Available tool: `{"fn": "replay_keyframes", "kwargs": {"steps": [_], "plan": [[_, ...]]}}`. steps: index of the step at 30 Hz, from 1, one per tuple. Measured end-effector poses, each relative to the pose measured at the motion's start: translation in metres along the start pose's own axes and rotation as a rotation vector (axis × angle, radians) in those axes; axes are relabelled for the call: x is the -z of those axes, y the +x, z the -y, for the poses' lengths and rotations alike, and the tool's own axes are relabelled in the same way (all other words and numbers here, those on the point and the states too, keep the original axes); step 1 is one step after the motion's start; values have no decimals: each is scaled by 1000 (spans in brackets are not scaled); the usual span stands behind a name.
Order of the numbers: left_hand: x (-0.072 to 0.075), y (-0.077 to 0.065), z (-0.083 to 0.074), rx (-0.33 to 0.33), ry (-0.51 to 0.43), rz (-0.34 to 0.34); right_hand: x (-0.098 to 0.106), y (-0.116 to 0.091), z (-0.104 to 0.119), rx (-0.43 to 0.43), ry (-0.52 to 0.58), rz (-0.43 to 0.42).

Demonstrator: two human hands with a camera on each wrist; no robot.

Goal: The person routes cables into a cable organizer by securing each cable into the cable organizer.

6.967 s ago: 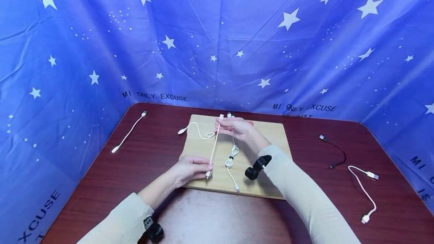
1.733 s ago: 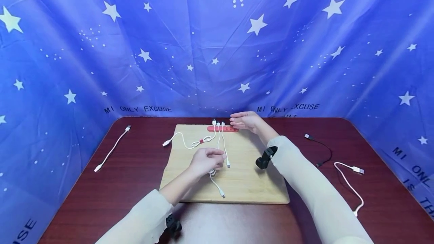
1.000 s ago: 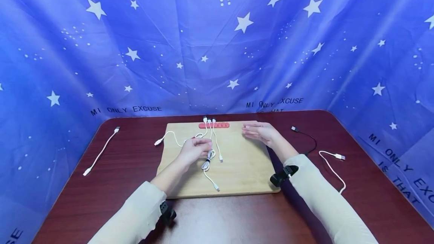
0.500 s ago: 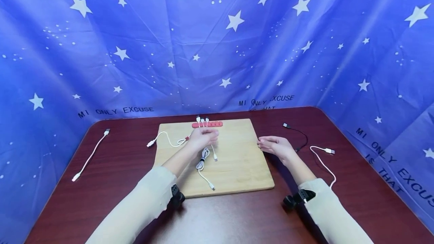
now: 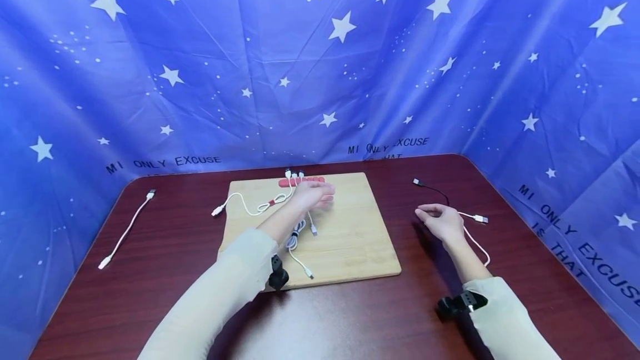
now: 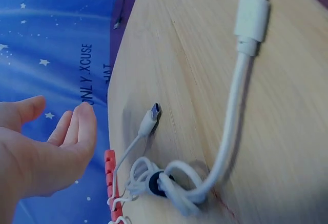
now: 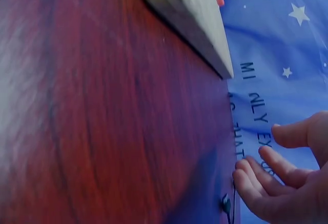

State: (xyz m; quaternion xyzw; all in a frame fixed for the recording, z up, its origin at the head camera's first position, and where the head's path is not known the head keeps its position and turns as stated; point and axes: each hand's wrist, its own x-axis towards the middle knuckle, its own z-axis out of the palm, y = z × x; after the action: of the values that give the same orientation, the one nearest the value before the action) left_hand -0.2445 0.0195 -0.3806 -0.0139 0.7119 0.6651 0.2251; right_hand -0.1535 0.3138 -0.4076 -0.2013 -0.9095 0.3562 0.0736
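My left hand (image 5: 312,195) hovers over the wooden board (image 5: 350,238) with relaxed fingers, holding nothing. Just behind it, a red cable holder (image 5: 285,183) lies along the board's far edge, with three white cables set in its left slots. One is a looped cable with a red tie (image 5: 272,203); another is bundled with a black tie (image 5: 295,236). The third, plain one ends in a white plug (image 5: 314,230). To the right, my right hand (image 5: 444,222) is over the table, thumb and fingers apart, close to a short black cable (image 5: 435,188) it partly hides.
A white USB cable (image 5: 480,246) lies right of my right hand, partly covered by it. Another white cable (image 5: 127,229) rests on the far left of the dark red table (image 5: 175,271). A blue star-patterned curtain (image 5: 280,54) surrounds the table's back and sides.
A plain white cable, earlier stretched between both hands, now sits in the red holder. My right hand has moved right, off the board, toward the black cable; my left hand has released the cables.
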Motion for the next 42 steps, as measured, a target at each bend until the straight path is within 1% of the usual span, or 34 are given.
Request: {"fn": "replay_keyframes", "kwargs": {"steps": [2,6,10,12,13,15,17,19,20,22,26,30,34,38,42], "plan": [[-3,5,0,7,-29,5,3,-2,-3,-13,-47,-41],[-9,13,0,14,-64,6,6,-3,-7,-26,-88,-83],[-17,18,0,8,-61,22,6,-3,-12,-32,-130,-105],[-20,20,0,2,-55,31,5,-2,-14,-14,-157,-118],[-21,22,2,-11,-58,44,4,0,-15,3,-171,-126],[-24,24,1,-14,-63,52,2,3,-17,60,-206,-149],[-27,24,0,-13,-65,67,2,7,-19,98,-233,-177],[-30,23,-2,-10,-63,80,1,11,-22,109,-264,-198],[-32,22,-4,2,-58,74,1,13,-22,108,-284,-201],[-36,22,-5,4,-60,77,0,16,-23,86,-303,-192],[-40,24,-7,16,-76,80,-1,20,-22,56,-329,-137],[-46,27,-7,24,-71,102,-2,18,-22,55,-330,-112],[-52,29,-7,20,-64,122,-3,10,-19,124,-347,-99],[-59,32,-7,19,-80,135,-6,-2,-14,219,-371,-79],[-66,35,-7,30,-98,148,-7,-15,-8,318,-406,-35]]}}
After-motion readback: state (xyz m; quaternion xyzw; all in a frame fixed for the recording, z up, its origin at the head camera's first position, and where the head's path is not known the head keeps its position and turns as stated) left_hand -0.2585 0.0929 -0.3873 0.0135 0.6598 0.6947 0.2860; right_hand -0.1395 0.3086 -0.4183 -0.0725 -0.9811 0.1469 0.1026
